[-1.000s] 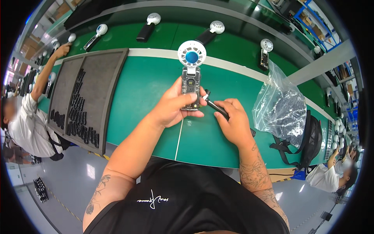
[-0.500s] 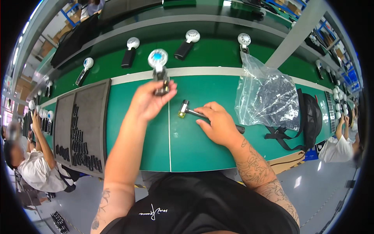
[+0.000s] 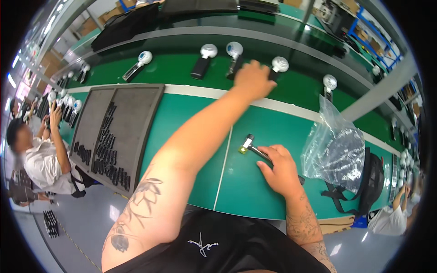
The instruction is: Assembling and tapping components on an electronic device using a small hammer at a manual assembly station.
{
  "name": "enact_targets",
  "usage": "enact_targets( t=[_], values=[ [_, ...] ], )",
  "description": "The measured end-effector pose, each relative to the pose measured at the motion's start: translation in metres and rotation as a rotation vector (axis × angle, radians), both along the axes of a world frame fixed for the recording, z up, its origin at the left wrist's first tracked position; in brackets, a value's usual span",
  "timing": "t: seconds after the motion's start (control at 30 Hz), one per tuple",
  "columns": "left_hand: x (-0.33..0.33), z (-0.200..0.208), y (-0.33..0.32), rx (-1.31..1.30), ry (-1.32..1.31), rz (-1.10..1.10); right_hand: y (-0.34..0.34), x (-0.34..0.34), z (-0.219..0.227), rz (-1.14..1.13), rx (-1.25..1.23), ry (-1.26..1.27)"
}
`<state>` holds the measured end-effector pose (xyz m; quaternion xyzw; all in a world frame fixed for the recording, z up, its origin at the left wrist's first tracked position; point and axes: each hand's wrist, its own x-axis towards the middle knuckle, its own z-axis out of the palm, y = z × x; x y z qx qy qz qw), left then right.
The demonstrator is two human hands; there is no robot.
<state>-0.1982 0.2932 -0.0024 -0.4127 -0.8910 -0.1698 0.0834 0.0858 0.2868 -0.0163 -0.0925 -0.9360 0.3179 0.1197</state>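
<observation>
My left hand [image 3: 255,82] reaches over the green belt, its blurred fingers at the black handle of a handheld fan [image 3: 280,64] with a round white head. Whether they close on that handle cannot be made out. Just left of the hand another fan [image 3: 234,49], with a blue centre, lies on the belt, head pointing away. On the teal table, my right hand [image 3: 277,168] is closed loosely round the handle of a small mallet [image 3: 247,143]. Its head is dark with a yellow-green face, and the handle's end shows beyond my palm.
More fans [image 3: 209,51] lie spaced along the belt. A dark grey tray [image 3: 132,98] with rows of small black parts stands on the left. At right are a clear plastic bag [image 3: 334,150] and a black backpack [image 3: 374,182]. A metal post [image 3: 378,91] slants behind them. Co-workers sit both sides.
The fan my left hand held now lies on the belt. That hand has moved right and farther away, to another fan. My right hand stays on the mallet. The whole view has turned.
</observation>
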Motion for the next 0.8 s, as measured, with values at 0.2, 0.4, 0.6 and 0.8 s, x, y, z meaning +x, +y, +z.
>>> enact_targets(
  t=[0.2, 0.4, 0.6, 0.8],
  values=[
    [-0.013, -0.058, 0.050, 0.094, 0.052, 0.030, 0.004, -0.004, 0.007, -0.004, 0.005, -0.039],
    [-0.024, -0.016, 0.047, 0.173, -0.401, 0.128, 0.004, 0.003, 0.005, -0.027, -0.007, -0.033],
    [-0.022, -0.001, 0.026, -0.152, -0.312, 0.179, 0.011, 0.006, 0.003, -0.030, -0.017, -0.064],
    [-0.028, -0.020, 0.016, -0.094, -0.458, 0.196, 0.011, 0.007, -0.001, -0.005, -0.009, -0.065]
  ],
)
